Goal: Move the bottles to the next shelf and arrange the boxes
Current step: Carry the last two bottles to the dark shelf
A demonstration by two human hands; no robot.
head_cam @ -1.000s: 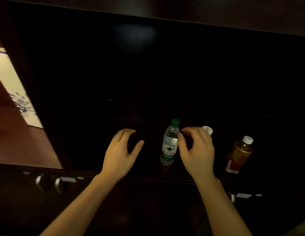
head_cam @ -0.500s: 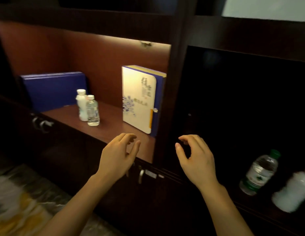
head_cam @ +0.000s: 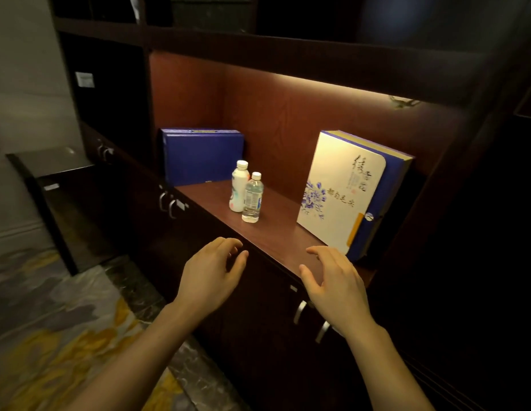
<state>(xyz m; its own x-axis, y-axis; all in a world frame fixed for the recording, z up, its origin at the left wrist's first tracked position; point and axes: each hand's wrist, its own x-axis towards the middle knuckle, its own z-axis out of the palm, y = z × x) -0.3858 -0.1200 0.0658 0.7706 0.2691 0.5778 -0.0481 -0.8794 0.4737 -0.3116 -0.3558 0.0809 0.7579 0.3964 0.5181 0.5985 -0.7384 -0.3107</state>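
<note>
I hold my left hand [head_cam: 212,269] and right hand [head_cam: 335,281] empty, fingers loosely spread, before the lit shelf [head_cam: 276,229], ready to reach. The white bottle [head_cam: 239,186] and clear bottle [head_cam: 253,198] stand touching mid-shelf, between blue box [head_cam: 203,157] and cream box [head_cam: 344,194].

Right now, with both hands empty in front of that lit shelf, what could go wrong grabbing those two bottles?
The clear bottle and white bottle stand close together, possibly touching; gripping one could topple the other. The cream box stands upright at the right end, so the right hand might knock it over while reaching.
</note>
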